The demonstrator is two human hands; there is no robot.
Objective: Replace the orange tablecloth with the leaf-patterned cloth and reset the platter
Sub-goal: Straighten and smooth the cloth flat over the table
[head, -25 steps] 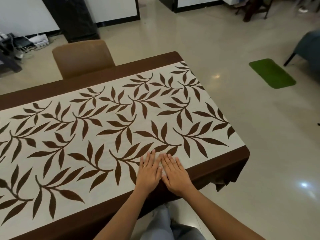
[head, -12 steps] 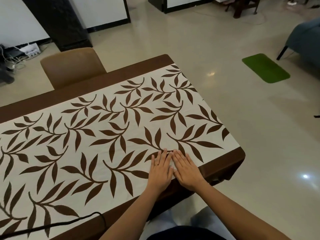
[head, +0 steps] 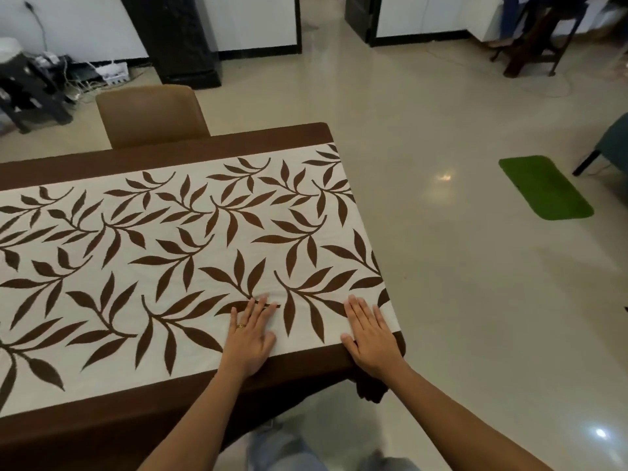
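Head camera looks down on the leaf-patterned cloth (head: 204, 232), spread flat with its brown border falling over the near edge and the right end. No orange tablecloth shows anywhere, so the swap looks done. The left hand (head: 249, 341) and the right hand (head: 372, 338) lie palm-down on the cloth near its front right corner, apart, fingers straight and gripping nothing, smoothing it by the look of things. The platter is nowhere in view, so resetting it looks like the job left.
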